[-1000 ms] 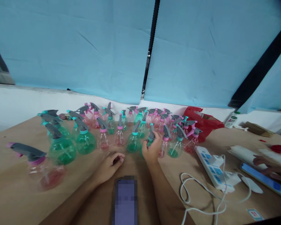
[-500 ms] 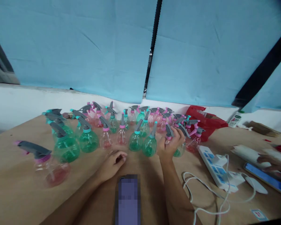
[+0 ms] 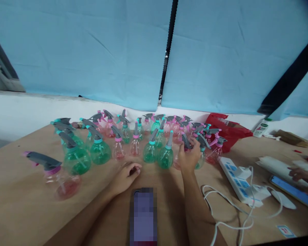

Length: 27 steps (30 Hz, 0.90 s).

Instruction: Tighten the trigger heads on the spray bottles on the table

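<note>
Sitting in the front row, a pink-collared spray bottle (image 3: 185,140) is clasped around its top by the right hand (image 3: 190,154), with a green bottle (image 3: 165,158) just beside it on the left and a teal-collared one (image 3: 201,159) on the right. Meanwhile the left hand (image 3: 125,177) is kinda just parked on the tabletop (image 3: 15,194) near the phone (image 3: 143,217), fingers loosely curled and released.

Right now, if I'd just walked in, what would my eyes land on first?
Probably the crowd of green and pink spray bottles spread across the table, with big blue sheets hanging behind them. The bright red bag at the back right might catch you next. Nearer, the right hand curls around one bottle's grey spray head.
</note>
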### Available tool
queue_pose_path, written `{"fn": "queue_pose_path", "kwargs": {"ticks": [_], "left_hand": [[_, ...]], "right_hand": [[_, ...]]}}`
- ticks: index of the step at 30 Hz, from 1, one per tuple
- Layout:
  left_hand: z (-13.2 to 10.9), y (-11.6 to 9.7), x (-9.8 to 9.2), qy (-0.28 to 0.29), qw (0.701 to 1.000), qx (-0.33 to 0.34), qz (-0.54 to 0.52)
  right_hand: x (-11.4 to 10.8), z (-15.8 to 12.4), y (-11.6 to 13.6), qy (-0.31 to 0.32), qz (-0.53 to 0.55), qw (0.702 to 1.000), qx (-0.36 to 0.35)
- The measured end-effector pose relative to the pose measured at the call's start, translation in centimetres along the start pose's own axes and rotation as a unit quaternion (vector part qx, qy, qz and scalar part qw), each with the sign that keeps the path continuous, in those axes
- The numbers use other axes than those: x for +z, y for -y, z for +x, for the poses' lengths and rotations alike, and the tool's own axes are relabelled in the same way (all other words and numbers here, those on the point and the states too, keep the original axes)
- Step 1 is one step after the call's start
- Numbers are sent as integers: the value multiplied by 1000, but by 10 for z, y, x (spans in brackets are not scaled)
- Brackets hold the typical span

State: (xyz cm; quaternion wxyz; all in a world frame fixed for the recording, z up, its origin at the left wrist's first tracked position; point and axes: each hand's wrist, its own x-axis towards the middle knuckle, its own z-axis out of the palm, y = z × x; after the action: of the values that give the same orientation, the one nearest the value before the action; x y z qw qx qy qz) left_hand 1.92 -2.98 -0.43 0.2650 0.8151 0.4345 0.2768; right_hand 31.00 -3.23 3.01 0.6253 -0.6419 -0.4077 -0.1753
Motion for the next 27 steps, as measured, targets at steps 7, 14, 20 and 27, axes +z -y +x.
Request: {"fn": "queue_pose_path", "kwargs": {"ticks": [7, 14, 20, 27], "left_hand": [[1, 2, 2, -6, 1000, 4, -9], [0, 0, 0, -7, 1000, 3, -7], [0, -1, 0, 1, 1000, -3, -10], [1, -3, 0, -2, 1000, -9, -11]], "right_hand": [[-1, 3, -3, 34, 20, 999, 32], [-9, 9, 3, 29, -20, 998, 50], [-28, 19, 29, 41, 105, 990, 83], [-53, 31, 68, 165, 237, 957, 33]]}}
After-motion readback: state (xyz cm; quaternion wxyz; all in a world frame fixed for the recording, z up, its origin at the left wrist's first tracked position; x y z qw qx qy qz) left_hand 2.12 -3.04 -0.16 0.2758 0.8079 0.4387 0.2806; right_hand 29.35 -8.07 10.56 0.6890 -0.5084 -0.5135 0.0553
